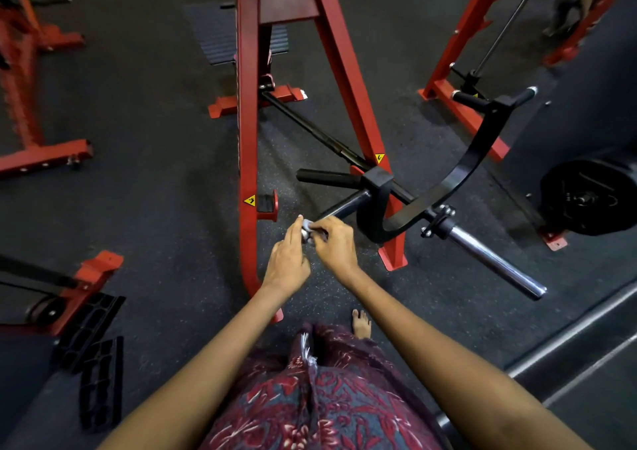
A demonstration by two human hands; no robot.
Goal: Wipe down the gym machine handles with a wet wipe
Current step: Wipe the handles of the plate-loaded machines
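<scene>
Dark speckled rubber floor fills most of the frame. Big red A-frame machine runs from top centre down to mid-frame, w/ yellow warning stickers on both legs. More red frames sit at far left and upper right; a black weight plate is at the right edge. A curved black lever arm sweeps from upper right down to centre, ending in a black grip handle that points toward lower left; a chrome sleeve bar sticks out toward lower right, w/ another short black grip just above the handle. Black plastic grids lie at lower left. The person's patterned red-and-blue garment fills bottom centre, one bare foot just above it. Both forearms reach up from the bottom to the frame's centre. Left hand has fingers fairly straight, tips touching the handle's chrome end cap. Right hand has fingers curled, pinching the small pale wet wipe against the handle's end. The wipe sits between both hands at mid-frame, mostly hidden by fingers.
</scene>
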